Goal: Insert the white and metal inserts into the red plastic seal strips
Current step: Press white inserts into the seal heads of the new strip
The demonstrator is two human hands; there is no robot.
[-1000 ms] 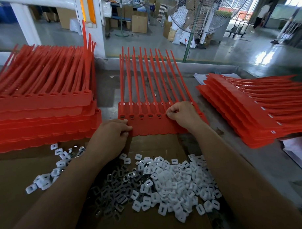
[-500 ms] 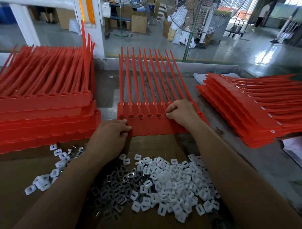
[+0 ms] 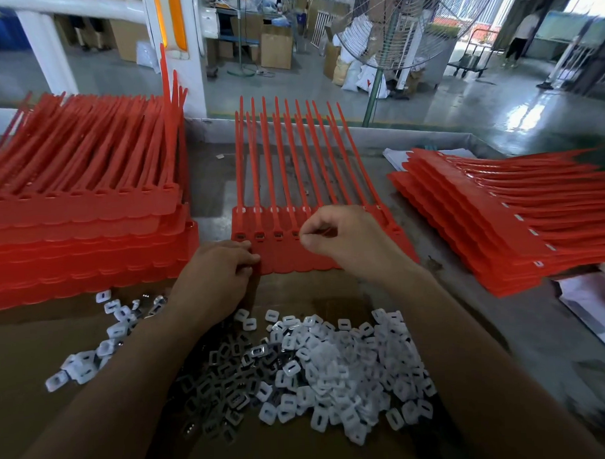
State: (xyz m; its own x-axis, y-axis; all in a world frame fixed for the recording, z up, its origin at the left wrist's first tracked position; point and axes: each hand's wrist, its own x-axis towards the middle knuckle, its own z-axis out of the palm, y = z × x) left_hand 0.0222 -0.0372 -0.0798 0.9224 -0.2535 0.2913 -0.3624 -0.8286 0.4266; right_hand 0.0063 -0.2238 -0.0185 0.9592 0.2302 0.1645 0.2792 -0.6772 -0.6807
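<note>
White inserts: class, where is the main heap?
In the head view the white inserts lie at lower centre on the cardboard, right of the metal inserts and nearer than the middle red strips.

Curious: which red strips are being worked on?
Middle strips: left hand grips their edge, right hand is at their slots; left stack, right stack untouched.

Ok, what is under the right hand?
The right hand lies over the socket row of the middle red plastic seal strip sheet. Four sockets left of it show; those beneath it are hidden.
</note>
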